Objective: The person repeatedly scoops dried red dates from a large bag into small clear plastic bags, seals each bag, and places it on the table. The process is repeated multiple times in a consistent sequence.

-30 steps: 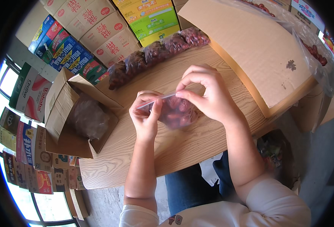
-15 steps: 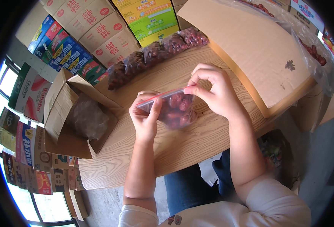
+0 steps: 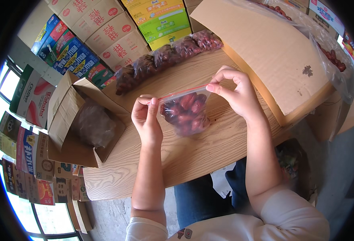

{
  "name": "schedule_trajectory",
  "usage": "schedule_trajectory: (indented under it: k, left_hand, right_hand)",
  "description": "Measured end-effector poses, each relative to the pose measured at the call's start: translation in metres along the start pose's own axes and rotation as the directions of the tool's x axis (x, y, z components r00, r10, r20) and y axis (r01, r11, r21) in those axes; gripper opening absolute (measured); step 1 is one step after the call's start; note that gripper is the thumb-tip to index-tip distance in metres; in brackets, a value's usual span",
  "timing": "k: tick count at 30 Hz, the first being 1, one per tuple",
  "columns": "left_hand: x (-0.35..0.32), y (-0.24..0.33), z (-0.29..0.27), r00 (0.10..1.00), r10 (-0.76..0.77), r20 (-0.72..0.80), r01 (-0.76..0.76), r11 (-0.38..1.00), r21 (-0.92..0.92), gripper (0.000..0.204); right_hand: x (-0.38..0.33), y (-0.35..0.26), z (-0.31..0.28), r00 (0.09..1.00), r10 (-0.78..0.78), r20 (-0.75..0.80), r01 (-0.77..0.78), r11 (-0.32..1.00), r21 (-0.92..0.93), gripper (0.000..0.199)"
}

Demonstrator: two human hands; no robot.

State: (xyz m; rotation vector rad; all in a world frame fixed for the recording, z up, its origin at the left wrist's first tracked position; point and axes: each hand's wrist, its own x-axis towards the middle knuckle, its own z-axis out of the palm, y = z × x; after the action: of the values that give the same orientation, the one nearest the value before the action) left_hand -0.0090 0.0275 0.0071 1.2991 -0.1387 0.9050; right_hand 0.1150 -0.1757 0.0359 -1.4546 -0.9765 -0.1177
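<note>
A clear zip bag (image 3: 186, 112) of dark red dates hangs upright between my hands above the wooden table. Its red zip strip runs along the top and looks pressed together. My left hand (image 3: 147, 116) pinches the top left corner between thumb and fingers. At the top right corner, my right hand (image 3: 233, 90) pinches the strip the same way. Farther back on the table, several filled bags of dates (image 3: 165, 57) stand in a row.
An open cardboard box (image 3: 70, 116) with clear plastic inside sits on the left of the wooden table (image 3: 145, 172). A large carton (image 3: 261, 52) with dates in a plastic liner occupies the right. Stacked cartons (image 3: 100, 30) rise behind the table.
My left hand has slid from along the strip out to the bag's left corner. My right hand has shifted slightly right, and the bag now hangs stretched between them, facing me more.
</note>
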Motion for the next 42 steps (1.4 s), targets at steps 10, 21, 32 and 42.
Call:
schedule_trajectory:
  k: [10,21,32,42]
  left_hand:
    - [0.001,-0.001,0.0,0.996,-0.04,-0.076,0.055,0.975,0.215,0.008]
    - [0.003,-0.004,-0.01,0.942,-0.012,-0.335,0.097,0.966,0.24,0.022]
    - [0.002,-0.004,-0.011,0.947,-0.014,-0.321,0.076,0.98,0.184,0.016]
    - [-0.002,-0.014,-0.009,0.953,-0.086,-0.292,0.114,0.99,0.08,0.013]
  right_hand:
    - [0.002,0.008,0.01,0.997,-0.004,-0.071,-0.003,0.996,-0.09,0.013]
    - [-0.004,0.003,0.034,0.986,-0.165,-0.019,0.14,0.889,-0.436,0.054]
    - [-0.016,0.023,0.1,0.898,0.151,0.414,0.25,0.598,-0.761,0.067]
    - [0.021,0.042,0.088,0.9,-0.01,0.437,0.33,0.671,-0.664,0.049]
